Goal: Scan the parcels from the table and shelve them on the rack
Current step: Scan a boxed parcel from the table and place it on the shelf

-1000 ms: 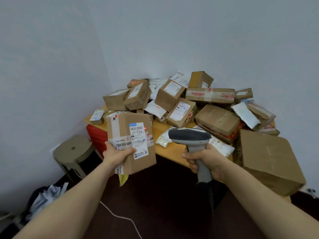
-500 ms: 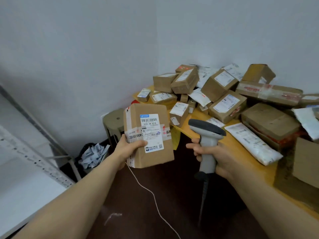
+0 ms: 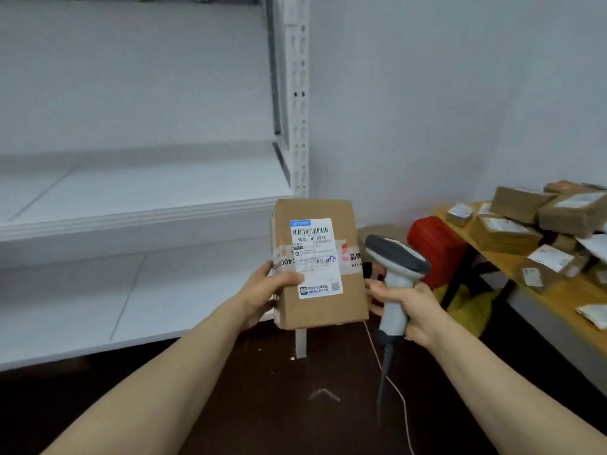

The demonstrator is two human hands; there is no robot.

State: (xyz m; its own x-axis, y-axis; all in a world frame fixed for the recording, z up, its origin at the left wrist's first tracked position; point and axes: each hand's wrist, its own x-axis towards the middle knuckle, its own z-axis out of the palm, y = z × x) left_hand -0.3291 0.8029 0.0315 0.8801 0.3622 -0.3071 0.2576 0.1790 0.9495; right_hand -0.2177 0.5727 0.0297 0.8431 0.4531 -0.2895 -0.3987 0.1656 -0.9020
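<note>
The left hand point(image 3: 262, 293) grips an upright brown cardboard parcel point(image 3: 320, 262) (white barcode label, printed tape band); the right hand point(image 3: 409, 308) clasps a grey handheld scanner point(image 3: 395, 274).

I count one parcel point(image 3: 320, 264) held up, one scanner point(image 3: 395, 267), and two bare hands, the left hand point(image 3: 266, 290) and the right hand point(image 3: 410, 307). There is one white rack point(image 3: 297, 126) showing two shelf boards. Toward the far corner of the table point(image 3: 571, 302) sit at least seven brown boxes point(image 3: 522, 198), with one white pouch point(image 3: 594, 315) at its near edge.
</note>
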